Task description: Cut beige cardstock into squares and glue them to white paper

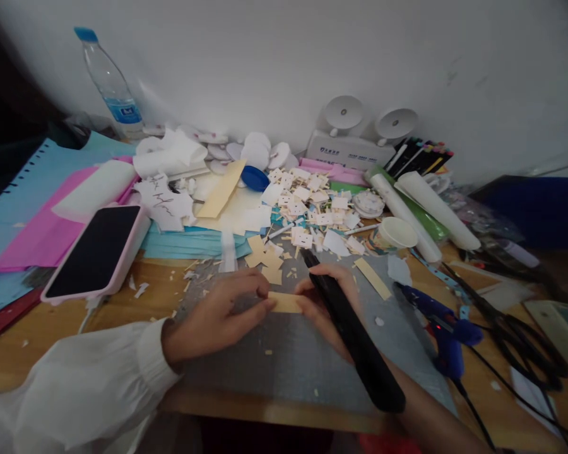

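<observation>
Between both hands, over the grey cutting mat (246, 378), is a small pale-yellow paper strip (284, 302). My left hand (222, 309) pinches its left end between thumb and fingers. At its right end, the fingertips of my right hand (334, 296) grip the paper too. A black utility knife (355, 334) lies slantwise in that same right hand, tip pointing away toward the paper pieces. Just beyond the strip are yellow paper cutouts (265, 257). Another yellow strip (372, 279) rests on the mat to the right.
Behind the mat sits a pile of small paper figures (307, 195). A paper cup (392, 234), blue glue gun (442, 325) and black scissors (520, 343) are at right. A phone (97, 252), coloured paper (52, 208) and a bottle (111, 88) are at left.
</observation>
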`<state>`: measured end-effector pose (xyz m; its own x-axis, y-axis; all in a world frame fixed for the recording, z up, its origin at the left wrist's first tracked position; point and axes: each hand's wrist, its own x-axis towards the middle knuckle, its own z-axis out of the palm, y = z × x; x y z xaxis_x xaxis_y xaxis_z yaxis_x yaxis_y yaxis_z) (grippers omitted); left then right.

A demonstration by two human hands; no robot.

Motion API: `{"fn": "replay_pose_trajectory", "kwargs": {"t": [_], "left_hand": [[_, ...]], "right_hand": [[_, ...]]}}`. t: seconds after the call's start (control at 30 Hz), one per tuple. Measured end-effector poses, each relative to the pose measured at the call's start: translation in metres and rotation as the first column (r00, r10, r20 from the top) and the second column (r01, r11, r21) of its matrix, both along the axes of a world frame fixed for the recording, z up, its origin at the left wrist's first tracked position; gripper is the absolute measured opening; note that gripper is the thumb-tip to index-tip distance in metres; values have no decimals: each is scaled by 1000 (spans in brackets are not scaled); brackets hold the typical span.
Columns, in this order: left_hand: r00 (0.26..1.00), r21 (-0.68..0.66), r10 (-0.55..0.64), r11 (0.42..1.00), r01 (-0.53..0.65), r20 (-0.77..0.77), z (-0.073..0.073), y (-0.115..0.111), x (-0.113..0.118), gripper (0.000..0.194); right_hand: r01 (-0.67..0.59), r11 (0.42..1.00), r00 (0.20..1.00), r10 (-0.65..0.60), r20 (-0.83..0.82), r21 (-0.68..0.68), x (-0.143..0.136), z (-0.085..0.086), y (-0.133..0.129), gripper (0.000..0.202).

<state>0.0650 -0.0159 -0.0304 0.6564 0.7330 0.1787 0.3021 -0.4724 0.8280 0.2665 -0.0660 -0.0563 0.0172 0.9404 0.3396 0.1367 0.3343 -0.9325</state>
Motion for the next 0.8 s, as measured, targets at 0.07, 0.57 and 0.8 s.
{"fn": "replay_pose_trajectory", "kwargs": {"t": [0.07,0.57,0.8], "left_hand": [[999,-87,8,996,-11,-37,-2,3,-1,19],[899,574,134,806,146,-417,-23,-6,0,43],[854,500,-60,789,357,-516,-19,-56,1,56]], "right_hand": [[59,998,998,-59,0,-1,6,-2,5,30],[177,945,966,-220,-135,-275,13,-16,7,20],[190,958,971,-215,-99,-216,15,-13,7,17]]}}
